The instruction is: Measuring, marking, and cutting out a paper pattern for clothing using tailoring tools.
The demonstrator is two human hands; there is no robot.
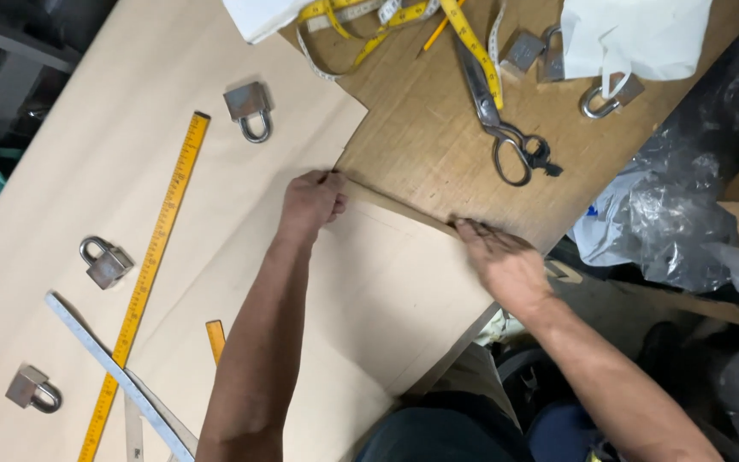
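I see matt, smooth tan paper [173, 214] over a rough brown wood counter [421, 145]. On the paper lie dull metal padlocks [106, 262]; beyond its edge, worn steel scissors [498, 120] and crinkled glossy plastic [686, 205].

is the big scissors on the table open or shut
Shut. The scissors lie flat on the wooden table, blades together as one line and the two handle loops close beside each other.

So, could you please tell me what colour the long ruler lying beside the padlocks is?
The long ruler is yellow with dark markings, seen best in the head view.
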